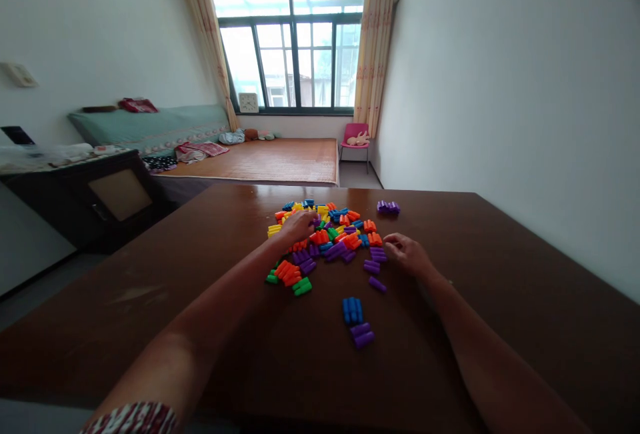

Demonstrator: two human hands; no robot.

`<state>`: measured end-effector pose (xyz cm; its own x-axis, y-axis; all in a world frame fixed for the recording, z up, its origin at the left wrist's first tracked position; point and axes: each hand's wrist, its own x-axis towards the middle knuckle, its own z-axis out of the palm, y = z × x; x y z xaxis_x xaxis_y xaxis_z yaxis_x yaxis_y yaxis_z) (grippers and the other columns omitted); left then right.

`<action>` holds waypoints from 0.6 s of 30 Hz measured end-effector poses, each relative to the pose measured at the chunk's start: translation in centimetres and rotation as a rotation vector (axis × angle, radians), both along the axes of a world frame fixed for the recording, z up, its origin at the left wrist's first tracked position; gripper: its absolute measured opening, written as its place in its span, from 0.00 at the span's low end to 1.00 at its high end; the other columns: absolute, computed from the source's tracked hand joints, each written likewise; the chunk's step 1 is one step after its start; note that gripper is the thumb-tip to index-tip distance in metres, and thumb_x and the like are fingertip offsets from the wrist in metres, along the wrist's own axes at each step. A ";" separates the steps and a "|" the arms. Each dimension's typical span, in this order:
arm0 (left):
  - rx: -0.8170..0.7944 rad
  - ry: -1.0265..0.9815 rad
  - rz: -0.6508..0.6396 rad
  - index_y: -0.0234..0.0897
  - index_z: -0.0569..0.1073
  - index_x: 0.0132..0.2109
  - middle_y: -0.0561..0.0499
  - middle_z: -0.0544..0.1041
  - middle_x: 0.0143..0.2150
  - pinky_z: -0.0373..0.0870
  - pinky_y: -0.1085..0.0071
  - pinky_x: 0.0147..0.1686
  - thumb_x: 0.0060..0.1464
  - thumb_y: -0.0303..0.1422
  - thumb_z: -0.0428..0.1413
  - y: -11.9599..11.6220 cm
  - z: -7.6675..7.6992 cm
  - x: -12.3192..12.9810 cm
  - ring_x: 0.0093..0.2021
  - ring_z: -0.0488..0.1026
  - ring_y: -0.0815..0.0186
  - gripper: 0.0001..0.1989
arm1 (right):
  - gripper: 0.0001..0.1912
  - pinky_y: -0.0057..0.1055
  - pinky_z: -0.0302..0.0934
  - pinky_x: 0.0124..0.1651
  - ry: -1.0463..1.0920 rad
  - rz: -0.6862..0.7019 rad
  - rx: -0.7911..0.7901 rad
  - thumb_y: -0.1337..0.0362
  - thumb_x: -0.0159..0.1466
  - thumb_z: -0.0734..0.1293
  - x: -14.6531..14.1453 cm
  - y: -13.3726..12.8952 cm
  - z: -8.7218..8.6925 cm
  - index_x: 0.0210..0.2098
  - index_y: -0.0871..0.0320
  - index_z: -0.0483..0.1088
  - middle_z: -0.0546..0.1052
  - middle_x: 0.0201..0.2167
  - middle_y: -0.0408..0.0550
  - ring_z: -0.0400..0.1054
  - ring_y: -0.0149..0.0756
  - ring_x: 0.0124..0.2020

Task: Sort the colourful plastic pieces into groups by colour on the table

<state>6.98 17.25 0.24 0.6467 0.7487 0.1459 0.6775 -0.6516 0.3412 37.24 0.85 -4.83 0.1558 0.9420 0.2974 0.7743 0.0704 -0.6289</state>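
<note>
Your two hands work at a heap of small tube-shaped pieces [320, 237] in orange, blue, yellow, green and purple on a brown desk [425, 361], its central position probably serving to keep it within reach of either arm. Your left hand [299, 225] lies over the heap, palm down, apparently to reach its far side; the fingertips are at a purple piece [317, 221], though whether they grip it cannot be told. Your right hand [404, 252], fingers bent, is just beside the heap's right edge, near a purple cluster [378, 254]; whether it holds anything cannot be told either.

Nearer you, a blue group [353, 311] and a purple group [363, 335] lie well apart from the heap, a gap that seems to keep them from mixing with it. A purple row [389, 207] sits beyond your right hand, its pieces side by side, perhaps joined. A lone purple tube [377, 284] lies at an angle.
</note>
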 end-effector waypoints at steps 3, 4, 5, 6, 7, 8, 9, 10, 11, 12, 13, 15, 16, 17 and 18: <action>-0.335 -0.366 0.013 0.38 0.70 0.52 0.48 0.75 0.41 0.72 0.66 0.41 0.54 0.29 0.54 -0.9 0.8 0.9 0.38 0.74 0.65 0.17 | 0.16 0.36 0.65 0.45 -0.004 0.108 -0.069 0.55 0.58 0.67 0.2 0.0 -0.4 0.44 0.55 0.73 0.77 0.42 0.50 0.71 0.40 0.39; -0.472 -0.474 -0.020 0.37 0.69 0.53 0.49 0.75 0.40 0.73 0.67 0.40 0.54 0.29 0.54 -1.3 1.1 1.2 0.37 0.74 0.67 0.18 | 0.18 0.37 0.65 0.46 -0.021 0.137 -0.076 0.56 0.57 0.68 0.1 0.0 -0.6 0.45 0.55 0.73 0.77 0.43 0.50 0.71 0.41 0.41; -0.595 -0.567 -0.056 0.37 0.69 0.54 0.49 0.75 0.40 0.73 0.66 0.40 0.55 0.30 0.54 -1.7 1.2 1.5 0.37 0.74 0.67 0.19 | 0.19 0.38 0.64 0.47 -0.042 0.159 -0.079 0.56 0.56 0.69 -0.1 0.0 -0.7 0.45 0.55 0.73 0.76 0.44 0.50 0.70 0.41 0.42; -0.700 -0.636 -0.087 0.37 0.68 0.55 0.49 0.74 0.39 0.74 0.66 0.41 0.55 0.30 0.55 -2.0 1.3 1.8 0.37 0.75 0.67 0.19 | 0.19 0.38 0.64 0.48 -0.066 0.170 -0.080 0.57 0.56 0.69 -0.2 0.0 -0.8 0.46 0.56 0.73 0.76 0.44 0.51 0.70 0.42 0.42; -0.784 -0.680 -0.106 0.37 0.68 0.55 0.49 0.74 0.39 0.74 0.66 0.41 0.55 0.31 0.56 -2.4 1.2 2.0 0.37 0.75 0.67 0.20 | 0.20 0.38 0.64 0.48 -0.087 0.176 -0.082 0.58 0.55 0.69 -0.3 0.1 -0.8 0.46 0.56 0.73 0.76 0.44 0.51 0.70 0.41 0.42; -0.848 -0.699 -0.109 0.38 0.69 0.55 0.50 0.74 0.38 0.74 0.66 0.41 0.55 0.32 0.57 -2.6 1.1 2.3 0.37 0.75 0.67 0.20 | 0.20 0.38 0.64 0.47 -0.104 0.183 -0.089 0.59 0.55 0.69 -0.3 0.1 -0.8 0.47 0.57 0.73 0.76 0.44 0.51 0.69 0.41 0.41; -0.890 -0.704 -0.098 0.39 0.69 0.54 0.50 0.73 0.38 0.74 0.66 0.40 0.54 0.32 0.58 -2.8 0.9 2.5 0.37 0.76 0.67 0.20 | 0.20 0.37 0.64 0.47 -0.116 0.192 -0.094 0.60 0.55 0.68 -0.3 0.1 -0.8 0.47 0.57 0.73 0.75 0.44 0.51 0.69 0.40 0.41; -0.911 -0.705 -0.079 0.39 0.70 0.53 0.51 0.73 0.37 0.75 0.67 0.40 0.53 0.32 0.59 -3.0 0.7 2.8 0.36 0.76 0.68 0.20 | 0.20 0.37 0.63 0.48 -0.127 0.198 -0.095 0.60 0.55 0.68 -0.3 0.0 -0.7 0.48 0.57 0.73 0.75 0.45 0.51 0.69 0.40 0.42; -0.917 -0.703 -0.063 0.39 0.70 0.52 0.51 0.72 0.38 0.75 0.67 0.40 0.51 0.31 0.61 -3.0 0.4 3.0 0.36 0.76 0.68 0.21 | 0.21 0.36 0.63 0.49 -0.139 0.192 -0.090 0.59 0.55 0.68 -0.3 0.0 -0.7 0.48 0.56 0.73 0.74 0.46 0.51 0.69 0.40 0.43; -0.910 -0.699 -0.055 0.38 0.70 0.52 0.51 0.72 0.39 0.75 0.67 0.40 0.49 0.30 0.62 -3.0 0.1 3.2 0.35 0.75 0.69 0.22 | 0.21 0.36 0.62 0.49 -0.152 0.174 -0.083 0.57 0.55 0.69 -0.3 0.0 -0.7 0.47 0.55 0.73 0.74 0.46 0.51 0.68 0.41 0.44; -0.892 -0.689 -0.059 0.37 0.70 0.52 0.50 0.72 0.40 0.74 0.67 0.40 0.46 0.28 0.63 -3.0 -0.2 3.4 0.35 0.75 0.69 0.24 | 0.21 0.36 0.62 0.50 -0.167 0.149 -0.076 0.55 0.55 0.69 -0.5 -0.1 -0.7 0.46 0.54 0.73 0.74 0.46 0.51 0.68 0.41 0.45; -0.815 -0.636 -0.087 0.36 0.70 0.52 0.48 0.71 0.44 0.74 0.67 0.40 0.41 0.24 0.64 -2.8 -0.8 3.9 0.35 0.74 0.70 0.28 | 0.20 0.35 0.62 0.48 -0.198 0.087 -0.072 0.51 0.55 0.69 -0.8 0.0 -0.6 0.43 0.53 0.74 0.75 0.42 0.50 0.68 0.41 0.44; -0.764 -0.595 -0.101 0.36 0.70 0.52 0.48 0.71 0.46 0.74 0.67 0.39 0.39 0.23 0.64 -2.7 -1.1 4.2 0.35 0.74 0.70 0.29 | 0.18 0.33 0.62 0.46 -0.210 0.061 -0.077 0.52 0.55 0.69 -1.1 0.0 -0.6 0.42 0.54 0.74 0.75 0.40 0.50 0.69 0.40 0.42; -0.710 -0.551 -0.115 0.36 0.69 0.52 0.47 0.71 0.47 0.74 0.67 0.37 0.38 0.22 0.64 -2.5 -1.4 4.5 0.34 0.73 0.70 0.30 | 0.16 0.32 0.63 0.45 -0.217 0.045 -0.084 0.54 0.56 0.69 -1.3 0.1 -0.6 0.40 0.55 0.74 0.75 0.37 0.49 0.70 0.38 0.39; -0.658 -0.506 -0.127 0.35 0.69 0.52 0.47 0.72 0.48 0.74 0.68 0.35 0.38 0.23 0.63 -2.4 -1.6 4.8 0.34 0.73 0.70 0.31 | 0.13 0.30 0.63 0.43 -0.217 0.039 -0.092 0.56 0.56 0.68 -1.4 0.3 -0.5 0.39 0.55 0.74 0.75 0.36 0.49 0.70 0.36 0.37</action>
<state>11.74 14.83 -1.34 0.7058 0.7084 0.0002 0.2754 -0.2746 0.9213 35.83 1.10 -5.31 0.0603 0.9706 0.2329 0.8900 0.0534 -0.4529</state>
